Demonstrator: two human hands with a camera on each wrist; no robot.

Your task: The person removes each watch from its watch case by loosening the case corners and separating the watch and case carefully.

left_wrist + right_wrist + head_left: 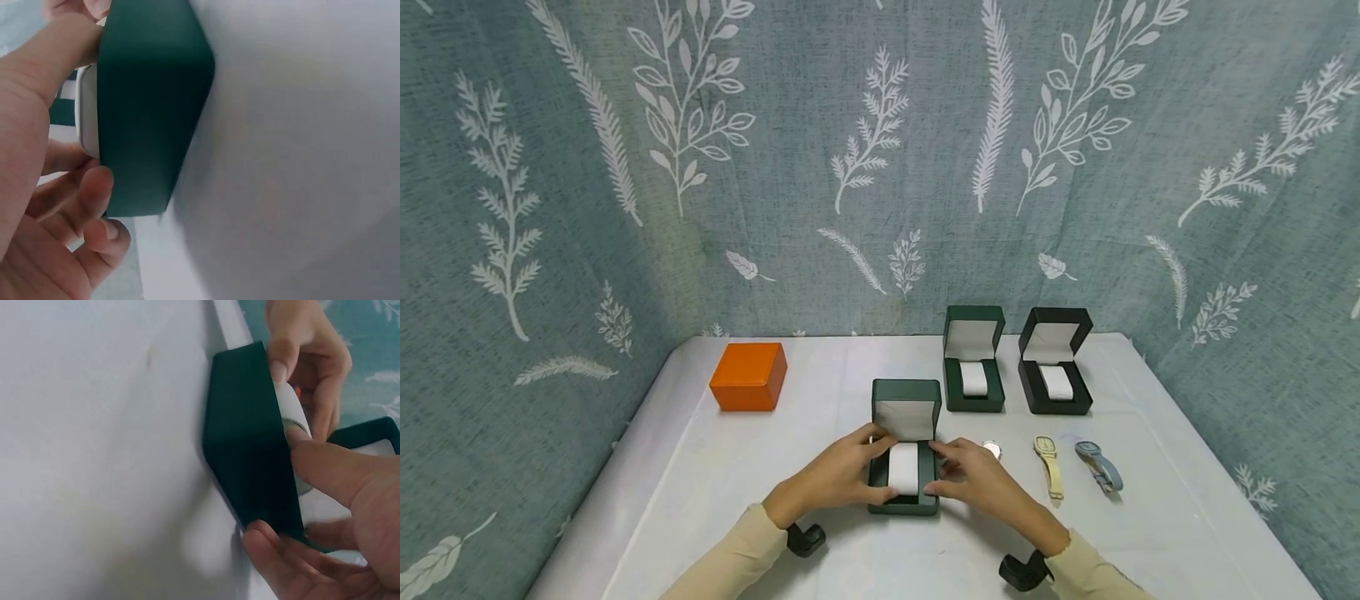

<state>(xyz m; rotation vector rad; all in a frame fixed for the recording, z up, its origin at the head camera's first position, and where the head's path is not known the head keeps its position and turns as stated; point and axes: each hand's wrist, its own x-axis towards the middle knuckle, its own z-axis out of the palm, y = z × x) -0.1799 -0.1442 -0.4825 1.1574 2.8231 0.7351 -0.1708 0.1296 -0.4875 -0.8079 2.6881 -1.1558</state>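
Observation:
A green watch box [907, 505] stands with its lid [906, 392] raised and a white cushion [903, 468] inside. My left hand [842, 471] holds the box's left side, its thumb [69, 47] at the rim beside the cushion. On the opposite side my right hand [981, 479] holds the box, with its thumb [325, 465] reaching over the rim against the cushion. The box's outer wall [244, 406] shows between both hands in the right wrist view. Just right of the right hand lies a watch with a white face [992, 449], partly hidden by that hand.
A yellow watch [1048, 471] and a blue watch [1101, 467] lie farther right. Behind them stand another green box [974, 403] and a black box [1060, 406], lids up, each with a white cushion. An orange box [748, 375] sits back left on the white table [685, 500]. Patterned curtain surrounds the table.

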